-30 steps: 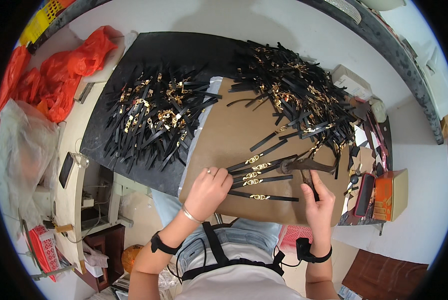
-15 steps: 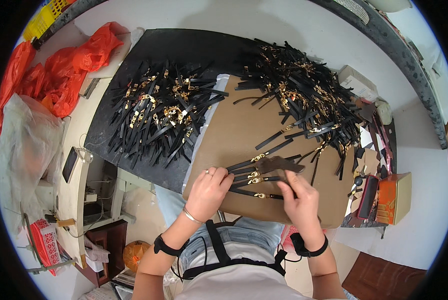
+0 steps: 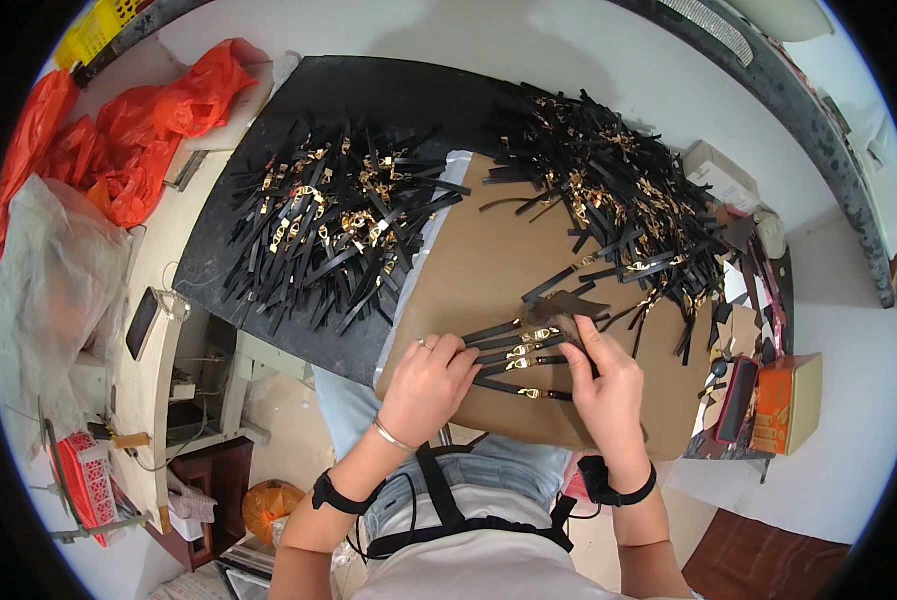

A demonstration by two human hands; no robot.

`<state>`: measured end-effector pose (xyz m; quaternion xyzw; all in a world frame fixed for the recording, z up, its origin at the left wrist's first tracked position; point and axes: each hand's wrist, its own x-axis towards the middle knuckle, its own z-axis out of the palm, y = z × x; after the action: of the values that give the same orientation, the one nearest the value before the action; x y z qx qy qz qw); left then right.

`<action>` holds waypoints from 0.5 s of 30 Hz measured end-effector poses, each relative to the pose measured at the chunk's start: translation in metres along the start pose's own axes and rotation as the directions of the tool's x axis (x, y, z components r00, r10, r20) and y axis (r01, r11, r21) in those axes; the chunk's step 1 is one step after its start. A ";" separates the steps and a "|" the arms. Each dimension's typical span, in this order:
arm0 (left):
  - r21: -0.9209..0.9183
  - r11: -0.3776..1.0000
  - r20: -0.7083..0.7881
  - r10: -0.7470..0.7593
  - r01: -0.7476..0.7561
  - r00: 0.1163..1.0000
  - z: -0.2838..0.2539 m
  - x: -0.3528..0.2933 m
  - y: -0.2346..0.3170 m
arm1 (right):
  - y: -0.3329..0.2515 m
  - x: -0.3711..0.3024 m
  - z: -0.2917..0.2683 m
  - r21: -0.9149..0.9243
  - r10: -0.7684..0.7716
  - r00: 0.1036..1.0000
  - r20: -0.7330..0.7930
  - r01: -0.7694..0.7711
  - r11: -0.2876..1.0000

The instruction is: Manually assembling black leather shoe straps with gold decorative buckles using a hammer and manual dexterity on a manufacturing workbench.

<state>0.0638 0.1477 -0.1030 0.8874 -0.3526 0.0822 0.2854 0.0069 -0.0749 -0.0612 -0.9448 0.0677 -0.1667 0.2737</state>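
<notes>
Both hands rest on a brown board lying on the counter. The left hand presses the near ends of a few black straps with gold buckles, laid side by side; the right hand pinches their other ends. One strap pile lies on a black mat, another pile at the board's far right. Red bags sit far left.

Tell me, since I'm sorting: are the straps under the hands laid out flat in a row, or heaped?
Laid flat. The few black straps lie side by side on the brown board, between the left hand and right hand.
</notes>
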 end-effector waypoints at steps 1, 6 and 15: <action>-0.002 1.000 0.003 0.005 -0.005 1.000 0.000 0.000 -0.001 | -0.001 -0.002 0.003 0.056 -0.048 0.997 -0.057 0.051 0.997; -0.140 0.981 0.038 -0.133 0.137 0.990 -0.011 0.014 0.009 | 0.004 -0.011 0.000 -0.016 -0.051 0.996 0.067 0.052 0.999; -0.164 0.976 0.301 -0.090 0.145 0.949 0.014 0.034 -0.013 | 0.084 -0.083 -0.048 0.577 0.632 0.767 -0.111 -0.468 0.669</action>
<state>0.0970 0.1276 -0.1085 0.8791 -0.3431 -0.0998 0.3154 -0.0907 -0.1508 -0.0914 -0.7315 0.3465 -0.2290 0.5408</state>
